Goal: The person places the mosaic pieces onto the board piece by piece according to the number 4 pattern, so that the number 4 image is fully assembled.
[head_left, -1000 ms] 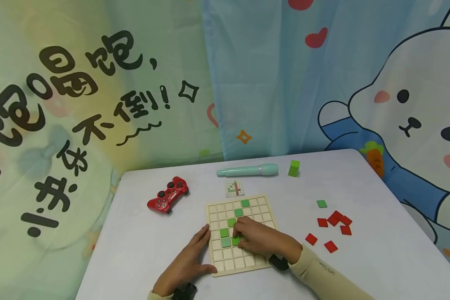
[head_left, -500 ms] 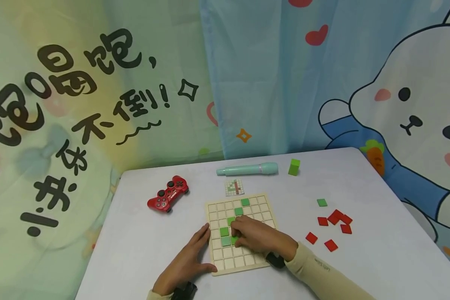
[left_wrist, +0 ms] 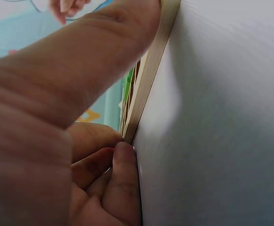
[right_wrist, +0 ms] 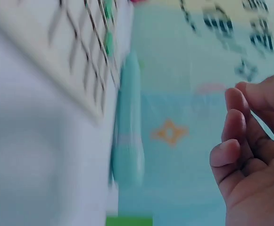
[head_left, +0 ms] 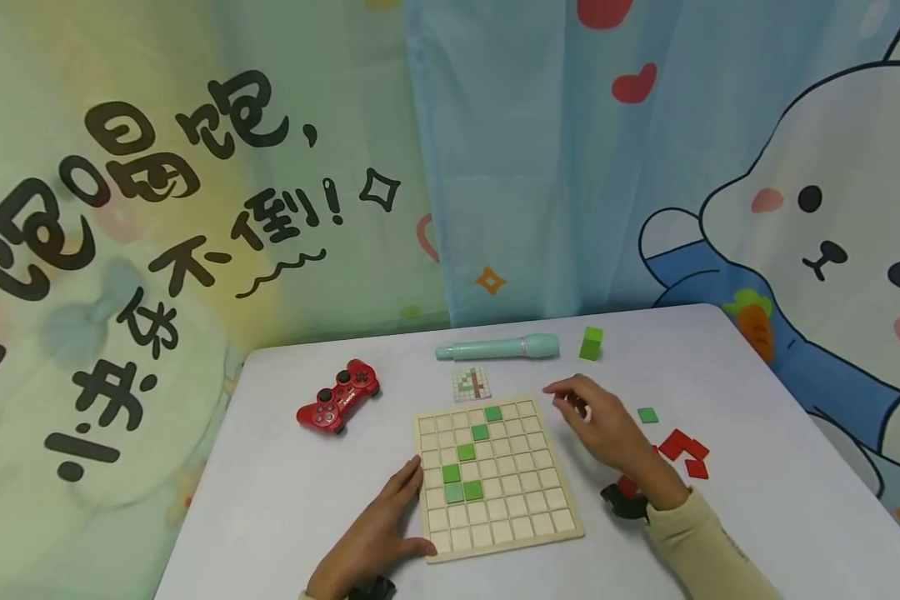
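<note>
A wooden grid board point(head_left: 521, 483) lies on the white table, several green square tiles point(head_left: 473, 490) set in its cells. Along its left side rests my left hand point(head_left: 378, 521), thumb at the near corner and fingertips against the edge. The left wrist view shows that thumb and the fingers touching the board's side point(left_wrist: 148, 80). My right hand point(head_left: 607, 425) hovers off the board's far right corner, fingers loosely bent. In the right wrist view, the thumb and forefinger of this hand point(right_wrist: 254, 146) come close together, with nothing visible between them.
Right of the board lie a loose green tile point(head_left: 648, 415) and several red tiles point(head_left: 675, 444), partly behind my right arm. Behind the board are a small pattern card point(head_left: 471, 384), a mint-green wand-shaped object point(head_left: 498, 347) and a green block point(head_left: 591, 342). A red game controller point(head_left: 339, 397) sits left.
My right hand has left the green tile in the board's lower left area and moved up and right, off the board. That tile now sits in its cell. My left hand stays.
</note>
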Demonstrator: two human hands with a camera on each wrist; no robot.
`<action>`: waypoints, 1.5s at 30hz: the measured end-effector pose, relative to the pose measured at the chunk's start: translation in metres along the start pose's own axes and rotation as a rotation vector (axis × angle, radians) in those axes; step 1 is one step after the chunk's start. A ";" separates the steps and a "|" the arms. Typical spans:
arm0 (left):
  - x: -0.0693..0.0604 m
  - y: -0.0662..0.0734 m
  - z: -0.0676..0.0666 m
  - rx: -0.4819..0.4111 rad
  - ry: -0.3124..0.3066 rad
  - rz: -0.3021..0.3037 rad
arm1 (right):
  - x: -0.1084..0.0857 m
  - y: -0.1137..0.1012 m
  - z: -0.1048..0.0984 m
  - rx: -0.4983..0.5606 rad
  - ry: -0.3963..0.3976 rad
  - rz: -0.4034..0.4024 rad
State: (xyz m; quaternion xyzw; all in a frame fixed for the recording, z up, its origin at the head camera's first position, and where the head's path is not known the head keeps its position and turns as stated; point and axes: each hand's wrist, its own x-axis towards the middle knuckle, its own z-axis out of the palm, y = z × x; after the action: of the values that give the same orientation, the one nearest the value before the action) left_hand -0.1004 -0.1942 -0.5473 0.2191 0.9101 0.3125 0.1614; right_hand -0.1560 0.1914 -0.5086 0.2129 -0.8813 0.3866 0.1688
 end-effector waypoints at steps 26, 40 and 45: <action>-0.001 -0.002 0.000 -0.038 0.000 0.003 | -0.044 0.086 -0.055 -0.113 -0.118 0.640; -0.001 0.002 -0.002 -0.047 -0.022 -0.035 | -0.053 0.097 -0.069 -0.077 -0.267 0.653; 0.000 0.002 -0.001 -0.046 -0.020 -0.036 | -0.055 0.097 -0.070 -0.101 -0.266 0.641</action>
State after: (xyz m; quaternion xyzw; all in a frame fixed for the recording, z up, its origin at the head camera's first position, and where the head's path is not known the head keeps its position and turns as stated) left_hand -0.0996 -0.1930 -0.5451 0.2019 0.9049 0.3279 0.1812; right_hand -0.1487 0.3173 -0.5479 -0.0349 -0.9357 0.3446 -0.0674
